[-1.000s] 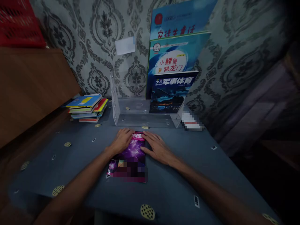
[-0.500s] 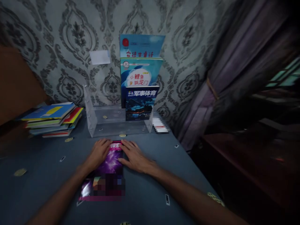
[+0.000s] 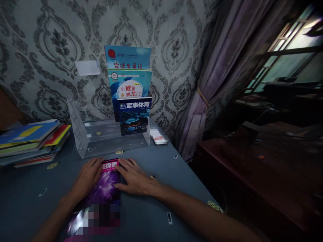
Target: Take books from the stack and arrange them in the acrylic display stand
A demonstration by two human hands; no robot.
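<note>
"Where's the book (image 3: 107,183)?"

"Flat on the tabletop (image 3: 141,218), inside the right edge, long axis toward the back edge, between left hand (image 3: 87,176) and right hand (image 3: 133,178), both unclenched, resting along its sides."

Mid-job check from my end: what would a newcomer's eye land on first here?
Probably the purple book, bright on the dark table, with the left hand and the right hand at its two sides. Next, likely the three blue books standing in steps at the right end of the clear rack, and then the colourful stack at the picture's left edge.
</note>
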